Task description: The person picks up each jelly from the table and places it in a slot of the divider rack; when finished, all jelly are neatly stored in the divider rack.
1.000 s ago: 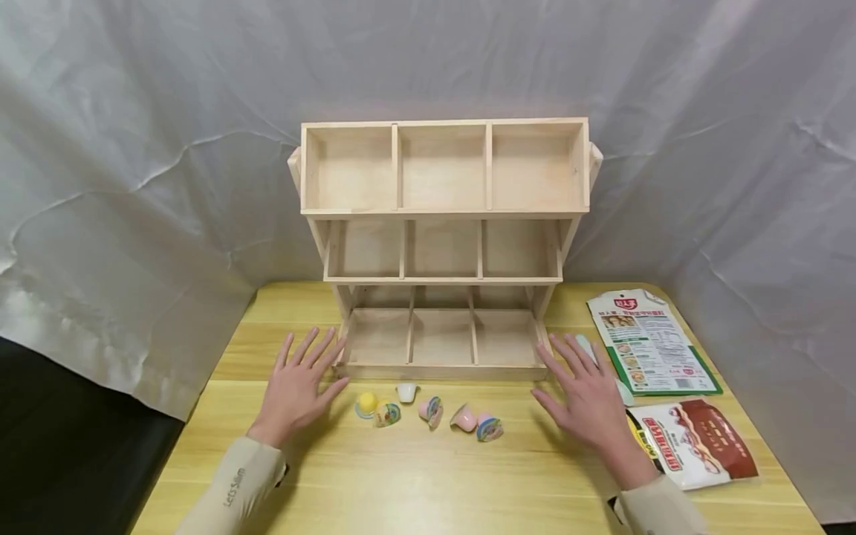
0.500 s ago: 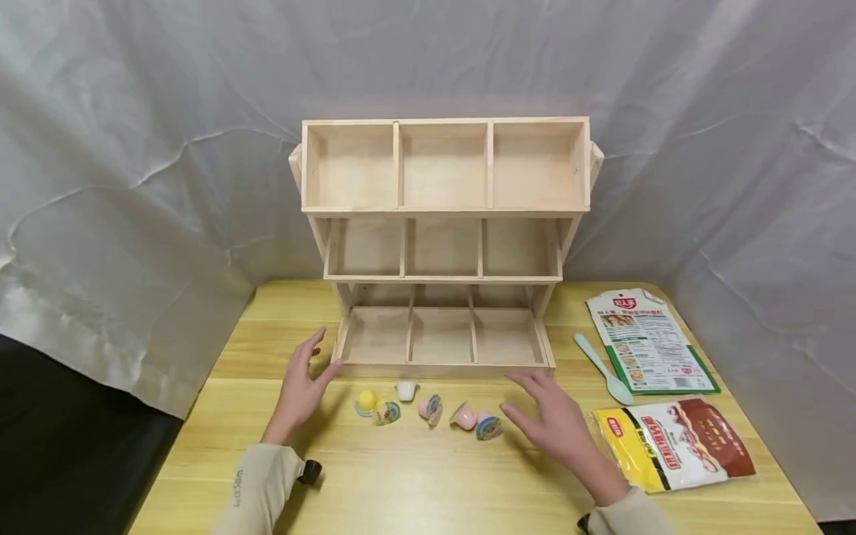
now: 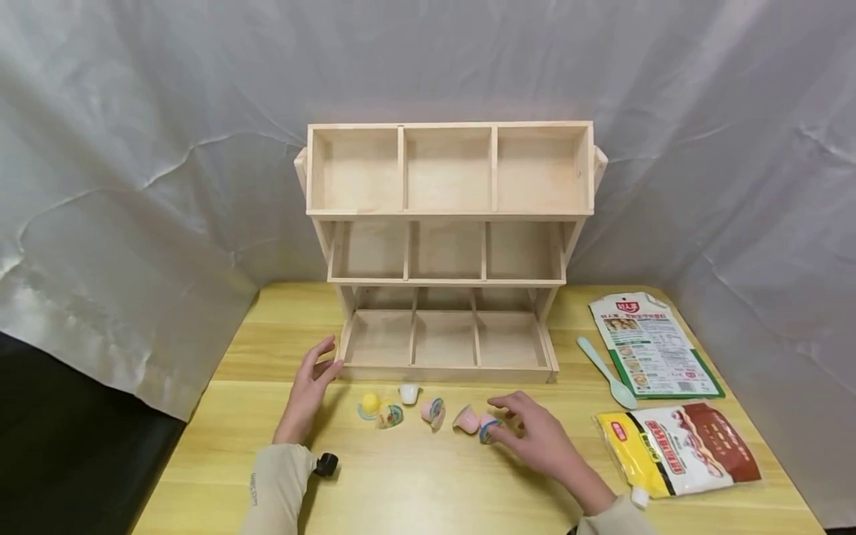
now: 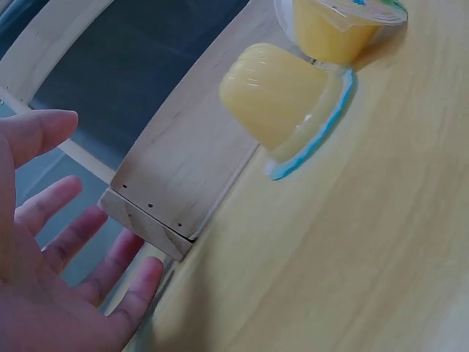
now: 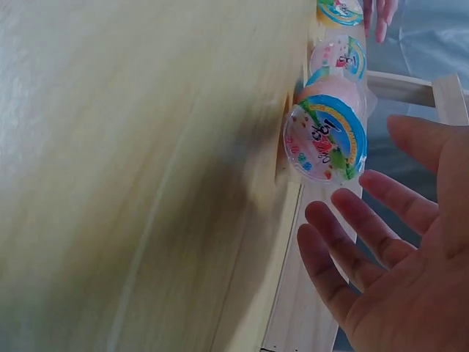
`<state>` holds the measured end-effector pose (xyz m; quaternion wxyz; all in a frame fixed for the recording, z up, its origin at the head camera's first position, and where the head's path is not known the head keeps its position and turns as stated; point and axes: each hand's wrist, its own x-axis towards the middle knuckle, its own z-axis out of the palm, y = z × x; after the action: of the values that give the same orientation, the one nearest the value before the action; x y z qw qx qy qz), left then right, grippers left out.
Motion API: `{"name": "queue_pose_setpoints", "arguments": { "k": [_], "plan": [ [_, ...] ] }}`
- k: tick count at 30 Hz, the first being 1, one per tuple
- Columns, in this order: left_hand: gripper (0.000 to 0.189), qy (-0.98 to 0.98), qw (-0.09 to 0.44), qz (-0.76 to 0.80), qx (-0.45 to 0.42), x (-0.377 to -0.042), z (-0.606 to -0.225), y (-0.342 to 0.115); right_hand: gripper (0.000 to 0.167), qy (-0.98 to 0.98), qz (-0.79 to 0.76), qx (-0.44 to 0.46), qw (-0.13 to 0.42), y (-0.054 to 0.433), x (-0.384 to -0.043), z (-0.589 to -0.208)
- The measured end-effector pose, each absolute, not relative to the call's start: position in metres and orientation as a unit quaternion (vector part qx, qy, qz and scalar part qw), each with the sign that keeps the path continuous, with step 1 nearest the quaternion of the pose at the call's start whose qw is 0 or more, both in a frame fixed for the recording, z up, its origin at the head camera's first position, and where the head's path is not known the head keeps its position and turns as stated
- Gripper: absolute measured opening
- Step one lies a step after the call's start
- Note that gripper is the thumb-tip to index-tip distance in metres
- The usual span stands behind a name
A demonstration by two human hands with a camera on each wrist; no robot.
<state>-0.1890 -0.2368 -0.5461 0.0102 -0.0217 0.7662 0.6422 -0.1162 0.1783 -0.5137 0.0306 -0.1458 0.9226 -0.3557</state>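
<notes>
Several small jelly cups lie in a loose row on the table before a wooden rack (image 3: 444, 375). My right hand (image 3: 535, 438) is at the row's right end, its loosely bent fingers around a pink jelly cup (image 5: 326, 139) with a printed lid; in the right wrist view they look apart from it. Another pink jelly cup (image 3: 466, 420) lies just left of that one. My left hand (image 3: 307, 394) is by the rack's lower left corner, fingers spread and holding nothing; contact is unclear. Nearest to it are a yellow jelly cup (image 4: 282, 103) and a second yellow jelly cup (image 3: 389, 415).
The rack has three tiers of divided compartments. Mid-row are a white cup (image 3: 409, 393) and a pink cup (image 3: 433, 413). At right lie a pale green spoon (image 3: 607, 373), a white-and-green packet (image 3: 652, 345) and a yellow-and-brown spouted pouch (image 3: 682, 449). Grey cloth (image 3: 441, 59) hangs behind.
My right hand has moved left from beside the spoon and packets to the rightmost pink jelly cup, uncovering the spoon and pouch. My left hand has shifted slightly right, its fingers less spread.
</notes>
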Motion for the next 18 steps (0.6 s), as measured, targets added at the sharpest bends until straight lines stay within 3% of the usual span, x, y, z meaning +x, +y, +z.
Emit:
{"name": "queue_pose_setpoints", "arguments": {
  "k": [18],
  "plan": [
    [0.056, 0.779, -0.023, 0.627, -0.016, -0.187, -0.565, -0.228, 0.039, 0.93, -0.334, -0.152, 0.03, 0.17, -0.119, -0.523]
  ]
}}
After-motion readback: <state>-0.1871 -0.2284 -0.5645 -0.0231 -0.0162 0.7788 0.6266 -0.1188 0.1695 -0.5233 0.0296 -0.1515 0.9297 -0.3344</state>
